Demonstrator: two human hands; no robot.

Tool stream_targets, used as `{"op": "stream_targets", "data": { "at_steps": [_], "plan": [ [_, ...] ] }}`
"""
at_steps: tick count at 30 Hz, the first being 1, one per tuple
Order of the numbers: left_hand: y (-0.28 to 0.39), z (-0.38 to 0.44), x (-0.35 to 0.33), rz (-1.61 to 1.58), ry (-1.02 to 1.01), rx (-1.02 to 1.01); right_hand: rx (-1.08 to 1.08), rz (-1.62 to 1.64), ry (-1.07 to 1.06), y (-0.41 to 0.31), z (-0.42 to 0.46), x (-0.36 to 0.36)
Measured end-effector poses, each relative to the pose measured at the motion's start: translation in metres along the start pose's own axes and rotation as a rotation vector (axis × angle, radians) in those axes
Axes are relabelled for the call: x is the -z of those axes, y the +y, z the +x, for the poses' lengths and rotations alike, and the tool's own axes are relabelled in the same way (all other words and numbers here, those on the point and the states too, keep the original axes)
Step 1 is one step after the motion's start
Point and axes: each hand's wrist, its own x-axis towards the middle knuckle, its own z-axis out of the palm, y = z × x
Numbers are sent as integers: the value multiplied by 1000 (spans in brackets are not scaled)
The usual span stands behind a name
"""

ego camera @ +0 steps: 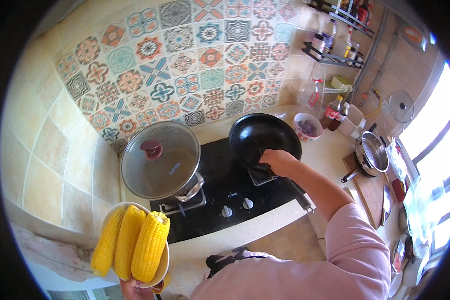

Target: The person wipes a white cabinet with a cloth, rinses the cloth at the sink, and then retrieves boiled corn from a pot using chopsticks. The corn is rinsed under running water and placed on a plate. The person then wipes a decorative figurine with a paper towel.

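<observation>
My left hand (135, 290) holds a white bowl (165, 262) from below, at the bottom left. Three yellow corn cobs (150, 245) lie side by side in it, their ends reaching past the rim. My right hand (280, 162) is over the near side of a black wok (260, 131), fingers curled downward. Something thin and dark shows by the fingertips, but what it is and whether I grip it are unclear. The wok's long handle (300, 195) points towards me beneath my forearm. Left of the wok, a large pot (189, 189) stands under a glass lid (172, 150) with a dark red knob.
Both vessels are on a black gas hob (213, 187) with two knobs. A patterned bowl (306, 122) of dark round fruit and bottles (330, 112) stand behind right. A steel pan (373, 153), cutting board (371, 198) and knife (386, 202) lie along the right counter.
</observation>
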Motion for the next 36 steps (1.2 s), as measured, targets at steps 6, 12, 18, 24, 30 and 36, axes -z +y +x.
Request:
{"op": "stream_targets", "data": {
  "at_steps": [6,12,18,24,30,36],
  "plan": [
    [-8,14,-45,52,-184,150,-177,535,410,-85,-94,65],
    [-27,27,-87,404,-461,235,-69,1946,173,-213,-202,-25],
    [-97,-9,-127,298,-961,488,-172,2474,724,-313,-294,-60],
    [-169,-140,-157,420,-1261,982,-364,2125,1488,-378,-422,-58],
    [-220,-303,-123,541,-1462,1195,-653,1843,1991,-440,-559,-81],
    [-257,-475,-69,603,-1682,1420,-950,1592,2285,-508,-707,-103]
  ]
}}
